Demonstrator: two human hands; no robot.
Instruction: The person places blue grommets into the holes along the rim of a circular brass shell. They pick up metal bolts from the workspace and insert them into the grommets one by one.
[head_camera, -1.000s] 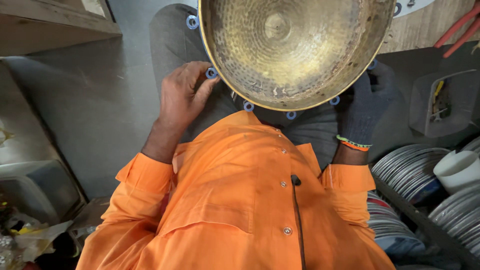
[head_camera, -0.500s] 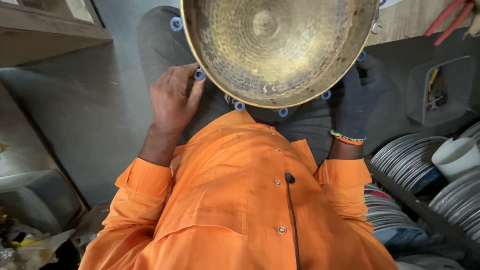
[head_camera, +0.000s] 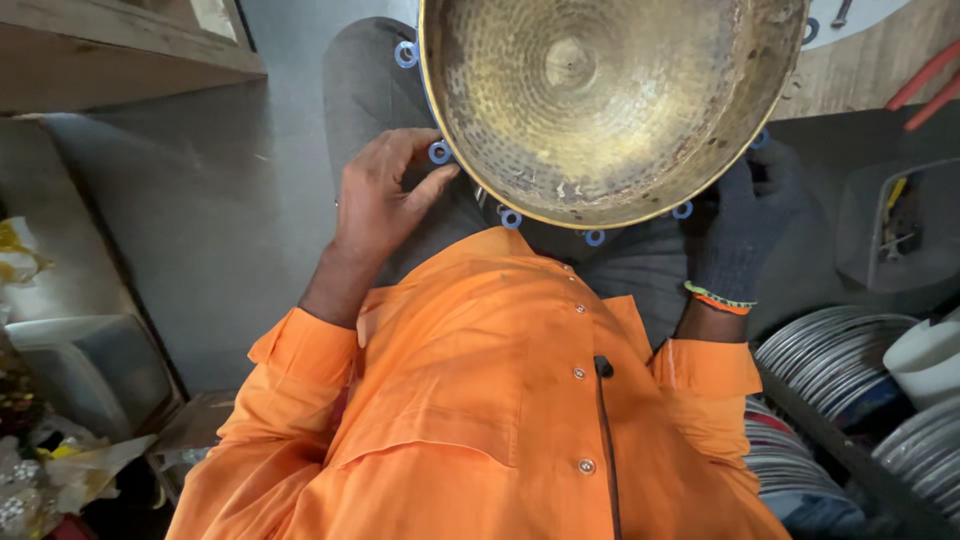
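Bowl's shifted slightly vs 1 s ago, sits higher in view w/ top rim cut off; left hand barely changed. Hammered brass bowl (head_camera: 600, 100) rests on lap, open side up toward camera, blue rings (head_camera: 440, 152) spaced around its rim. Left hand (head_camera: 385, 195), bare, lies left of bowl, thumb + fingertips pinched on one ring at rim. Right hand (head_camera: 745, 215), dark glove, curls under right rim, grip mostly hidden so can't tell how tight. Left is nearer the rings. Stacked metal plates (head_camera: 830, 345) lower right; no readable labels.
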